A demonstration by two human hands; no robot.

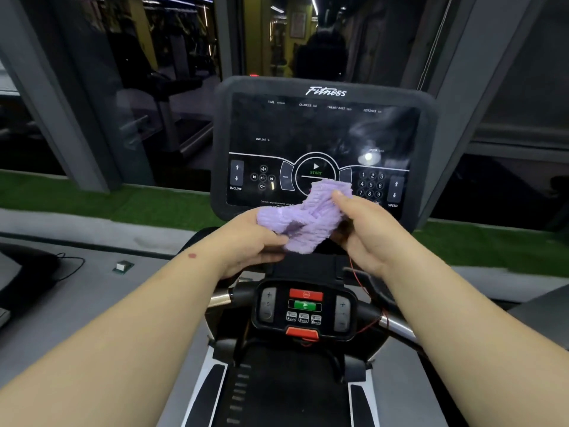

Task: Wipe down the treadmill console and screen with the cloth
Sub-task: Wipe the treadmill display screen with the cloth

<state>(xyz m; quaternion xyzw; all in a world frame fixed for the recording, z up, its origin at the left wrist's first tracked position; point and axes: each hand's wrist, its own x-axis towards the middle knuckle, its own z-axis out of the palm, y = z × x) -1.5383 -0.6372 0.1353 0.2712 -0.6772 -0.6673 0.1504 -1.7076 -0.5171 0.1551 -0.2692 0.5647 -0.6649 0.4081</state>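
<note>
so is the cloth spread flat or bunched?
Bunched. The cloth is crumpled and twisted between the left hand and right hand, held in front of the screen.

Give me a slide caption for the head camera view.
Both hands, left hand and right hand, hold a purple cloth before the treadmill screen.

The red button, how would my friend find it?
Start at the big black screen, then drop past the purple cloth to the small control panel between the handlebars. The red button tops it, directly above a green button.
</note>
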